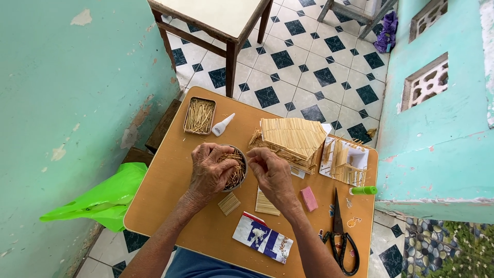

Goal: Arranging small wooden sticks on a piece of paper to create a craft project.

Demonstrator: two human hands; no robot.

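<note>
Wooden sticks [235, 172] fill the tin [244, 170]; our left hand [210, 172] cups it, our right hand [271, 172] pinches one stick, beside the model house [290, 139].

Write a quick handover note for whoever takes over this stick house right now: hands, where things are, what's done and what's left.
Left hand: fingers in the round tin of sticks, holding nothing clearly.
Right hand: fingertips pinched beside the tin; whether they hold a stick is too small to tell.
Done: the stick house has its roof covered.
Left: the smaller frame on the white base is open; two small stick panels lie loose.
Glue bottle sits by the stick tray.
</note>
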